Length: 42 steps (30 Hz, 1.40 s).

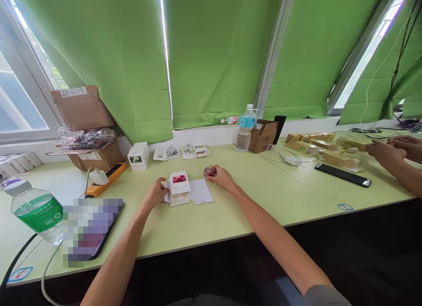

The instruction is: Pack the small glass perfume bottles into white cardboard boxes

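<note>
While the right hand (223, 179) pinches a small reddish round object (209, 171), the left hand (154, 194) curls at the left edge of the white box (180, 189) on the pale green table (280, 200) between them; whether it grips, I can't tell.

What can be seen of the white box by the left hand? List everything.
The white box looks like thin card, with a reddish picture and print, too small to read, on its visible face. It sits on the pale green table by a flat white piece, the left hand at its left edge; contact unclear.
</note>
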Motion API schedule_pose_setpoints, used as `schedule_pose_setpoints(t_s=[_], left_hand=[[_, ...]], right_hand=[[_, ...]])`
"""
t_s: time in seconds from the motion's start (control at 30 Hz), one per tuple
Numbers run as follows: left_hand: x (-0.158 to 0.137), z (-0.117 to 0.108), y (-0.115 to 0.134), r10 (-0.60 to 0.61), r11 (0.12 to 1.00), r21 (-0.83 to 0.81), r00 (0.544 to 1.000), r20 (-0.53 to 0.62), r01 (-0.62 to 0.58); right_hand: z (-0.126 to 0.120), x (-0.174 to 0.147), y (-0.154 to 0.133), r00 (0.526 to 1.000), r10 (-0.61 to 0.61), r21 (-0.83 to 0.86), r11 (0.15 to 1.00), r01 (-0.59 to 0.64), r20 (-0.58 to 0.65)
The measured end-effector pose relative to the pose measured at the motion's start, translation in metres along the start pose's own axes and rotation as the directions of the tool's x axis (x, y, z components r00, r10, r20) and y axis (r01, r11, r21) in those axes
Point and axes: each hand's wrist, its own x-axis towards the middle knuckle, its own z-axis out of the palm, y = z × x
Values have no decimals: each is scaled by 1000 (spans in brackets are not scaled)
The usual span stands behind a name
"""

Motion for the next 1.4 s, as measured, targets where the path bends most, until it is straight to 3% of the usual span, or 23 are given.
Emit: schedule_pose_setpoints(t_s=[0.27,0.43,0.53,0.7,0.8,0.93,1.07,1.2,1.4], left_hand=[[0,-1,-1,-22,1000,-7,1000,-20,22],[1,1,-2,-35,999,-4,999,-27,35],[1,2,-2,-26,1000,6,999,-40,26],[3,4,0,-24,999,26,997,-72,26],[3,6,0,-41,998,36,994,-102,45],[7,11,-2,-26,998,46,988,-153,33],[15,16,-3,-54,997,42,979,-197,64],[22,18,-2,-69,995,47,966,-250,83],[21,18,5,-92,996,-27,970,-225,88]], right_hand=[[-11,7,20,989,136,-68,988,-140,-64],[-13,4,21,987,140,-22,990,-142,-77],[-18,1,19,977,140,22,990,-138,-162],[-30,-10,6,878,13,51,999,13,-479],[-34,-19,-9,836,-107,60,984,165,-538],[-25,-28,-33,873,-266,73,944,322,-408],[-7,-33,-52,930,-320,90,936,340,-182],[7,-35,-63,914,-403,97,909,406,-47],[24,-26,-71,939,-340,174,929,326,56]])
